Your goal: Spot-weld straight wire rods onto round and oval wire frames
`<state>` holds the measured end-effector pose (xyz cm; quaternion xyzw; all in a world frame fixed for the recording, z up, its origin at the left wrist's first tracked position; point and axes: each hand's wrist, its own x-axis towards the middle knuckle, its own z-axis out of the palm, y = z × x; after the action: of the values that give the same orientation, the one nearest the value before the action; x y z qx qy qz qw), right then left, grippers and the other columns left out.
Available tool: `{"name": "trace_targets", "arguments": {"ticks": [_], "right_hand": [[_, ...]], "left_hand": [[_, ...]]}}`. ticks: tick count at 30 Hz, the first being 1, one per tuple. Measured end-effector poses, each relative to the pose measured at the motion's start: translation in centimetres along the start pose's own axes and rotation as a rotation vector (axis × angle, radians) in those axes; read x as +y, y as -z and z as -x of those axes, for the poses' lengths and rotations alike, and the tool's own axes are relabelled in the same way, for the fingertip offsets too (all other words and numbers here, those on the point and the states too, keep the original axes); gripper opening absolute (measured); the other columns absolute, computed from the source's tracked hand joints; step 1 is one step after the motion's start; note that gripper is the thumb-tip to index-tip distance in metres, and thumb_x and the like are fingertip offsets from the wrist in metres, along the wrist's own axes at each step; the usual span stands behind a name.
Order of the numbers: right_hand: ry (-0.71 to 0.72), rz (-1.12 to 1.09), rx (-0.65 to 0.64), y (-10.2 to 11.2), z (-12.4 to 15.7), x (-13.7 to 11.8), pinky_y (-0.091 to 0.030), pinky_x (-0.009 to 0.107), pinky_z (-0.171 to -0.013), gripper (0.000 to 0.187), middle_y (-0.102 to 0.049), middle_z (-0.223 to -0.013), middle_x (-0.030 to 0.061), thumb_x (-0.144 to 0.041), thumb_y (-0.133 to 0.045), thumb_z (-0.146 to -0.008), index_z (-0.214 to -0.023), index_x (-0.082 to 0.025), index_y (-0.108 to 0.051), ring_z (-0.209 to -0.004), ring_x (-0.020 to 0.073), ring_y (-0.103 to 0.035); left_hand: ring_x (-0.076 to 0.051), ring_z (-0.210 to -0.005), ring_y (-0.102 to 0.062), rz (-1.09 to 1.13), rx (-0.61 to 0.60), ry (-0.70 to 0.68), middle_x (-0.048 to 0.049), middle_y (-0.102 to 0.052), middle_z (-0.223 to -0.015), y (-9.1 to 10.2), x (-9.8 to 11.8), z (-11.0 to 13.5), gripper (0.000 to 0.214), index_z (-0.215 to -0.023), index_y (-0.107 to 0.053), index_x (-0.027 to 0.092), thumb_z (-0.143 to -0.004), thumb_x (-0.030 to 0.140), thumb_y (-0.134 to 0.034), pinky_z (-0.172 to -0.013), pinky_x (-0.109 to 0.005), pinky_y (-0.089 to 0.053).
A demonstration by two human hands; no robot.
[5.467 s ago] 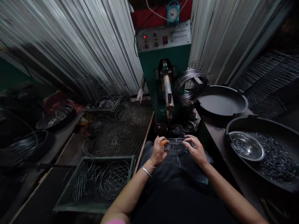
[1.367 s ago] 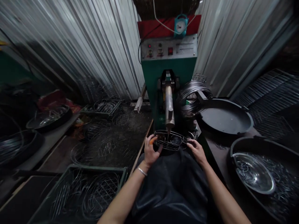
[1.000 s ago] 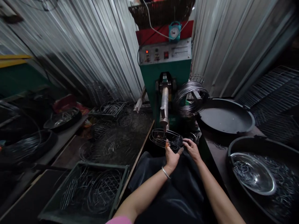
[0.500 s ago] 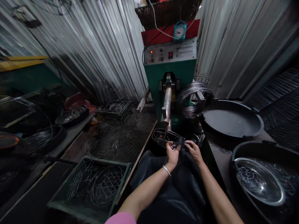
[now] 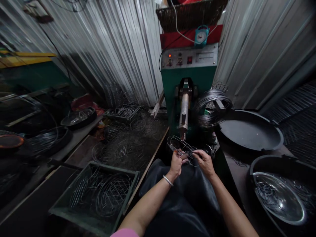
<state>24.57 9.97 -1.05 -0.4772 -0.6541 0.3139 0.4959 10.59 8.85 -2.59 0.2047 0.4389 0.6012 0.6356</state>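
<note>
Positioning a rounded wire frame (image 5: 174, 145) at the metal arm (image 5: 184, 108) of a green machine (image 5: 170, 82) looks like the step in hand. The frame sits tilted above the person's dark-covered lap, its far part by the arm's lower tip; whether wire and tip touch cannot be told from this angle. The left hand (image 5: 176, 163), with something orange on one finger, has its fingers closed around the near wires. The right hand (image 5: 203, 160) is just beside it, thumb and fingertips brought together at the frame's near right end; whether they pinch the frame itself or a small part against it is too small and dark to tell. The hands are close but seem apart. A red light glows on the control panel (image 5: 204, 58). To the right, a steel bowl (image 5: 287, 212) of small bent metal pieces sits inside a large dark pan (image 5: 252, 169); to the left, a green crate (image 5: 134, 177) holds more wire pieces. As I judge it, the next move calls for a steady left hold and a fine right-hand adjustment, lining the wires up with the tip while keeping fingers clear.
</note>
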Motion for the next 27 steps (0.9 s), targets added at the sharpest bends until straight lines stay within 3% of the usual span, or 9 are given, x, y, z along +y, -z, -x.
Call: {"name": "trace_targets", "arguments": {"ticks": [7, 17, 23, 27], "right_hand": [[-0.007, 0.056, -0.012, -1.0, -1.4, -0.7, -0.048, 0.031, -0.069, 0.028, -0.066, -0.078, 0.0056, -0.047, -0.057, -0.078, -0.078, -0.021, -0.067, -0.074, 0.02, -0.061], [-0.107, 0.042, 0.015, -2.0, -2.8, -0.6, -0.048, 0.029, -0.064, 0.035, -0.067, -0.072, 0.0046, -0.052, -0.057, -0.075, -0.077, -0.019, -0.068, -0.066, 0.0177, -0.06], [-0.017, 0.065, 0.104, -0.2, 0.6, 0.6, -0.046, 0.039, -0.089, 0.028, -0.067, -0.104, 0.0093, -0.046, -0.063, -0.074, -0.084, -0.022, -0.071, -0.097, 0.024, -0.061], [-0.057, 0.043, 0.094, 0.7, 2.6, 1.5, -0.048, 0.039, -0.086, 0.024, -0.068, -0.095, 0.0088, -0.043, -0.062, -0.075, -0.08, -0.022, -0.071, -0.09, 0.0233, -0.063]], "left_hand": [[-0.014, -0.08, -0.06, 0.047, 0.004, 0.01, -0.0003, -0.055, -0.086, 0.4, 1.2, -0.9, 0.056, -0.092, -0.045, 0.019, -0.05, 0.02, -0.081, -0.074, -0.031, -0.05], [-0.013, -0.071, -0.061, 0.016, -0.036, 0.035, 0.0006, -0.058, -0.078, 0.5, 1.7, -2.2, 0.05, -0.09, -0.044, 0.019, -0.053, 0.02, -0.078, -0.066, -0.029, -0.051], [-0.015, -0.07, -0.061, 0.098, -0.103, 0.093, 0.0012, -0.059, -0.075, 1.6, 1.8, -2.4, 0.051, -0.092, -0.045, 0.02, -0.053, 0.021, -0.078, -0.071, -0.035, -0.05], [-0.019, -0.074, -0.062, 0.213, -0.114, 0.165, -0.0022, -0.062, -0.079, 2.8, 1.3, -2.9, 0.048, -0.091, -0.047, 0.02, -0.054, 0.02, -0.079, -0.074, -0.041, -0.05]]}}
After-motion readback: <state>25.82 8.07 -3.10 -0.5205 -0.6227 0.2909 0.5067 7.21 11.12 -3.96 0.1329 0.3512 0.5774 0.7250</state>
